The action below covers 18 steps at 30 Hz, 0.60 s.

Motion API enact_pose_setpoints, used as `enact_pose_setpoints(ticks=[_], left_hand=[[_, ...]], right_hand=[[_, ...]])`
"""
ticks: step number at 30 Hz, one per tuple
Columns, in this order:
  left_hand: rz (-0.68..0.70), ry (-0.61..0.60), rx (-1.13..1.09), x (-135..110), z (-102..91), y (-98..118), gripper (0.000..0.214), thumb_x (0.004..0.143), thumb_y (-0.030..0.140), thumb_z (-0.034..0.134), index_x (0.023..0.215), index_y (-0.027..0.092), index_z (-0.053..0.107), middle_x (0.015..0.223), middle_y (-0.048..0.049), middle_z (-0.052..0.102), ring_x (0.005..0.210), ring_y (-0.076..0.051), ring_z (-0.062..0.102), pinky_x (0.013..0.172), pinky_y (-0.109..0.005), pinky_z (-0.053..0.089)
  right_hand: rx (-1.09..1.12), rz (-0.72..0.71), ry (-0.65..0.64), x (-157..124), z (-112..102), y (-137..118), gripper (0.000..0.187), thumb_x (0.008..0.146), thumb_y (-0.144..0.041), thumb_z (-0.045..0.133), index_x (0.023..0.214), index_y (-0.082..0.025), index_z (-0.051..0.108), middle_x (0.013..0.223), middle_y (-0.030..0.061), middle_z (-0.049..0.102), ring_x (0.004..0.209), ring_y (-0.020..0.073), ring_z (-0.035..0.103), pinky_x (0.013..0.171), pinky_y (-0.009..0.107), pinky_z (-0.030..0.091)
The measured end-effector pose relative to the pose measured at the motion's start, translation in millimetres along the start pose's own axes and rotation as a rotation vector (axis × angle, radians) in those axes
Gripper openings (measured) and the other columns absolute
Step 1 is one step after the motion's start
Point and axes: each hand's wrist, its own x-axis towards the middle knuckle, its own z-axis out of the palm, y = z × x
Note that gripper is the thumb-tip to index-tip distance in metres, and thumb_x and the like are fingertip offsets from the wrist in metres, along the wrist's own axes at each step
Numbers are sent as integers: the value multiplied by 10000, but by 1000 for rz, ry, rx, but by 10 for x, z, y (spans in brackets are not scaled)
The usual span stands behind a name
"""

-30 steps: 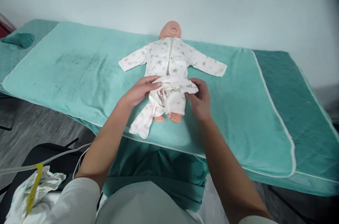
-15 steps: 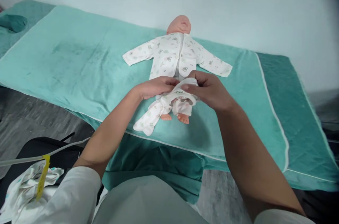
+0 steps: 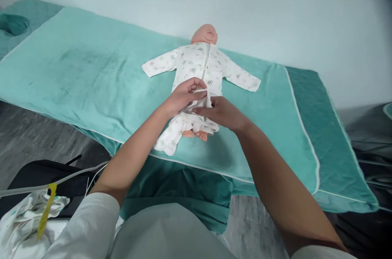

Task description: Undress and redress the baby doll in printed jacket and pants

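Note:
A baby doll (image 3: pixel 204 34) lies on its back, head toward the wall, in a white printed jacket (image 3: pixel 192 63) with both sleeves spread. White printed baby pants (image 3: pixel 167 138) are bunched around its lower body, one footed leg lying off to the left. Both bare doll feet (image 3: pixel 201 135) stick out below the cloth. My left hand (image 3: pixel 185 95) pinches the waist edge of the pants between thumb and fingers. Close beside it, my right hand (image 3: pixel 222 112) grips the same bunched cloth, its fingertips partly hidden in the folds.
A green velvety cover (image 3: pixel 92 87) with white piping spreads over the bed against a pale wall (image 3: pixel 275 14). Lower left, a black chair (image 3: pixel 39 169) carries crumpled printed cloth (image 3: pixel 21 226), near a pale tube (image 3: pixel 70 175) with a yellow tag (image 3: pixel 45 214).
My left hand has risen slightly onto the waist edge. My right hand has moved left and down, closer to it. The pants cloth now hangs lower over the doll's legs.

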Motion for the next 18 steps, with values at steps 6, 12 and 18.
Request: enact_pose_setpoints(ticks=[6, 12, 18], left_hand=[[-191, -185, 352, -233, -37, 210, 343, 819, 493, 790, 866, 178, 661, 759, 16, 590, 683, -109, 509, 638, -263, 365], [-207, -138, 235, -234, -42, 287, 381, 794, 530, 795, 779, 178, 649, 760, 5, 598, 701, -122, 536, 661, -275, 395], [-151, 80, 70, -181, 85, 196, 480, 809, 621, 780, 782, 189, 572, 736, 12, 569, 656, -109, 523, 624, -256, 416]], right_hand=[[137, -61, 1, 10, -205, -13, 305, 694, -425, 843, 801, -199, 668, 682, -15, 619, 620, 137, 545, 530, 256, 395], [46, -83, -222, 28, -242, -90, 208, 643, -199, 845, 814, -228, 731, 767, 16, 729, 634, 192, 626, 526, 290, 456], [189, -91, -94, 72, -175, -45, 197, 688, -204, 767, 878, -207, 713, 844, 18, 738, 735, 191, 654, 602, 282, 497]])
